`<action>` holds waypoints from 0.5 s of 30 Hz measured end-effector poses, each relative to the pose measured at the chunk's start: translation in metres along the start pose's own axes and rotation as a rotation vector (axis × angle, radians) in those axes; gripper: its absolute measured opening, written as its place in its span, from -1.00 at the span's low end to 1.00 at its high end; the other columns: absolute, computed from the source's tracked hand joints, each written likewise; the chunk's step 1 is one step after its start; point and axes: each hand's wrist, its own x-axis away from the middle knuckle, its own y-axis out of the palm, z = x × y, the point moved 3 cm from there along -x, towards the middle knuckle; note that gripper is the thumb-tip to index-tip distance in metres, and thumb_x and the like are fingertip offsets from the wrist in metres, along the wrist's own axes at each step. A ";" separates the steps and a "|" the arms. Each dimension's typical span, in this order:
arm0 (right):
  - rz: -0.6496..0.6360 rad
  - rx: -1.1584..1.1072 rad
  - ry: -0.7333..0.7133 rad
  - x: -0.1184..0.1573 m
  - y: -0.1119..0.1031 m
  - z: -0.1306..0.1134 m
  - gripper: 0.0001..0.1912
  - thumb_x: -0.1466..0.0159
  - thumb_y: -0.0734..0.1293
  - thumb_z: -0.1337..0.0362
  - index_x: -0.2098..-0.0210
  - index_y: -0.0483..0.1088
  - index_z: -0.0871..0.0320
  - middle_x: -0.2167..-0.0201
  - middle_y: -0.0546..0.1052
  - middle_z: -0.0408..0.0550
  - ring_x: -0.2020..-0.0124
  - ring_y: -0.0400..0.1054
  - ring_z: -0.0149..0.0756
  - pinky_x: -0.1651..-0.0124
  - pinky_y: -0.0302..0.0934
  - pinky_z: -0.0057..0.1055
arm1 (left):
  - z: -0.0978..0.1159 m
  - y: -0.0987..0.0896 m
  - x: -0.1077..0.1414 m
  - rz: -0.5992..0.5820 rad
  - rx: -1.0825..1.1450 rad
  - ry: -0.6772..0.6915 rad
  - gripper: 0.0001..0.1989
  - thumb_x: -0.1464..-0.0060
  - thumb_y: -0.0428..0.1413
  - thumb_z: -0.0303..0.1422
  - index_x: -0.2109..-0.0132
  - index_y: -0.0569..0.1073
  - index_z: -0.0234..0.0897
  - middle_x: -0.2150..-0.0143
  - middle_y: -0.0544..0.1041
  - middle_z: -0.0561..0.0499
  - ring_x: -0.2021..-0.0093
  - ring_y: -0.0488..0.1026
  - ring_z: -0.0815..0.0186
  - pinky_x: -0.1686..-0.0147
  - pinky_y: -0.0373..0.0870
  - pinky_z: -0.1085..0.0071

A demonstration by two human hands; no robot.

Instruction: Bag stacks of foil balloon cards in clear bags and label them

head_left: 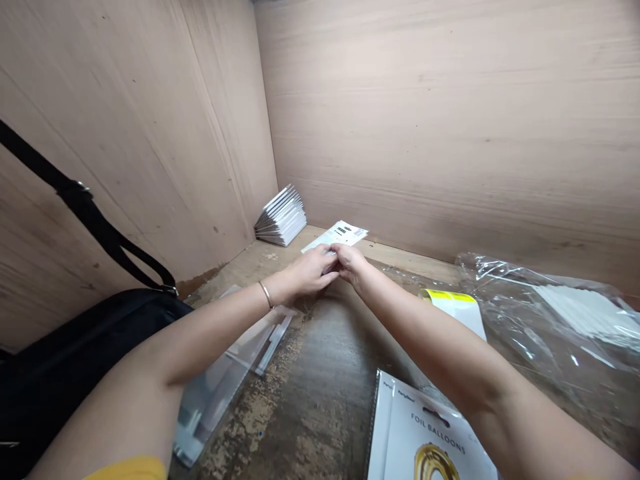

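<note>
My left hand (313, 272) and my right hand (350, 262) meet at the middle of the view, and their fingers pinch the near edge of a white printed card with a barcode (340, 235). The far part of the card sticks out beyond my fingers over the worn wooden surface (320, 393). A thin metal bangle (265, 294) circles my left wrist. Behind my hands, a fanned stack of white cards (281, 217) leans into the corner.
A foil balloons package (425, 433) lies below my right arm, beside a yellow-topped white card (454, 308) and a clear plastic bag of white strips (560, 313). A clear plastic sleeve (235, 367) lies under my left arm. A black bag with a strap (75, 353) stands left, against plywood walls (440, 120).
</note>
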 end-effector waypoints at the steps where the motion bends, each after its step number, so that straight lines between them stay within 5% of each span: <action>1: 0.006 -0.029 0.002 0.000 0.002 -0.001 -0.70 -0.34 0.17 0.37 -0.03 0.34 0.25 0.24 0.57 -0.02 0.31 0.49 -0.27 0.27 0.40 -0.40 | -0.008 -0.011 0.000 0.110 0.066 -0.017 -0.78 -0.11 0.13 -0.31 0.08 0.48 -0.22 -0.02 0.50 -0.08 0.01 0.47 0.19 0.02 0.39 0.35; 4: 0.031 -0.096 0.045 -0.001 0.000 0.000 -0.67 -0.38 0.13 0.42 -0.11 0.26 0.19 0.17 0.54 -0.05 0.29 0.48 -0.34 0.25 0.41 -0.39 | -0.050 -0.057 -0.008 0.480 0.171 -0.207 -0.78 -0.21 -0.04 -0.38 0.07 0.43 -0.28 0.08 0.52 -0.10 0.12 0.50 0.27 0.12 0.42 0.36; 6: 0.038 -0.117 0.115 -0.002 -0.005 0.009 -0.71 -0.40 0.17 0.35 -0.10 0.27 0.20 0.14 0.51 -0.02 0.27 0.46 -0.33 0.23 0.41 -0.34 | -0.086 -0.089 -0.016 0.615 0.074 -0.410 -0.77 -0.20 -0.07 -0.45 0.05 0.40 -0.30 0.11 0.52 -0.11 0.12 0.49 0.28 0.09 0.38 0.35; 10: 0.019 -0.150 0.215 -0.004 -0.017 0.036 -0.69 -0.36 0.29 0.19 -0.03 0.34 0.21 0.09 0.47 0.00 0.20 0.44 -0.29 0.18 0.41 -0.26 | -0.145 -0.121 -0.026 0.439 -0.103 -0.722 -0.65 -0.07 0.16 -0.38 -0.02 0.39 -0.33 -0.03 0.50 -0.15 -0.04 0.44 0.20 -0.03 0.30 0.35; 15: -0.017 -0.203 0.233 -0.008 -0.024 0.049 -0.70 -0.36 0.29 0.21 -0.03 0.34 0.21 0.07 0.47 0.00 0.18 0.43 -0.28 0.16 0.40 -0.25 | -0.167 -0.114 -0.026 0.269 -0.093 -0.785 -0.40 0.10 0.31 -0.28 -0.10 0.37 -0.32 -0.01 0.53 -0.18 0.04 0.48 0.17 0.04 0.35 0.35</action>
